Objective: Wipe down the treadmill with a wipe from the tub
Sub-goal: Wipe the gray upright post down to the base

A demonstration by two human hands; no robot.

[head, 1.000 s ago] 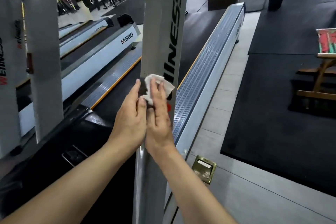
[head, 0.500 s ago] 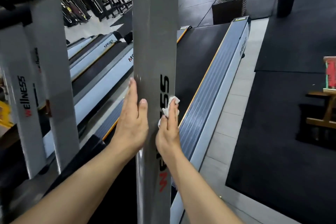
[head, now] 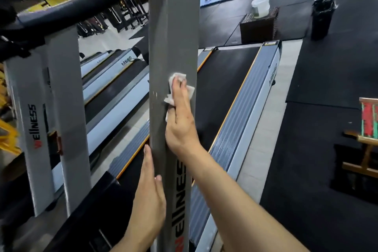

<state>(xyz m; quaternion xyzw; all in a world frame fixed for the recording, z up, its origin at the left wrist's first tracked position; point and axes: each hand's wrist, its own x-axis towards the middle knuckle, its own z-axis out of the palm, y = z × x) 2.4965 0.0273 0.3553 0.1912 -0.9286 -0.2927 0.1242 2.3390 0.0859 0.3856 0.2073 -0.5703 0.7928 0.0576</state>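
The right hand [head: 180,127], fingers flat, has pushed the wipe [head: 180,88] higher up the upright [head: 173,37].

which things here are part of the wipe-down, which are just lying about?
Part of the job:
- wipe, pressed to the post by the right hand
- treadmill post
- left hand, flat against the post's edge
- white tub on the brown box

Lying about:
- black bin
- neighbouring treadmills
- wooden stand

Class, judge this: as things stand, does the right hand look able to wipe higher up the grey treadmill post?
Probably yes: the right hand already presses the white wipe on the grey post, whose face above looks bare.
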